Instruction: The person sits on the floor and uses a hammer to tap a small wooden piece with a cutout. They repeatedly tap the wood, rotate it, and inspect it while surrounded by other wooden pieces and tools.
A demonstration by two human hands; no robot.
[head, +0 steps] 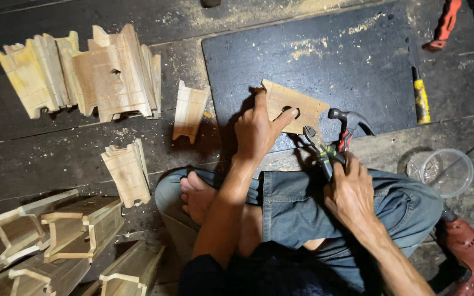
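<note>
A flat, pale wooden piece (294, 109) with notched ends and a round hole near its middle lies on a dark board, tilted diagonally and pinned down at its left edge. Just beside its lower right corner sits a pair of pliers (325, 148) with red and green grips, jaws seemingly touching the wood.

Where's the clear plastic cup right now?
In the head view, the clear plastic cup stands on the floor at the right, beside the person's right knee, just past the dark board's lower right corner.
</note>
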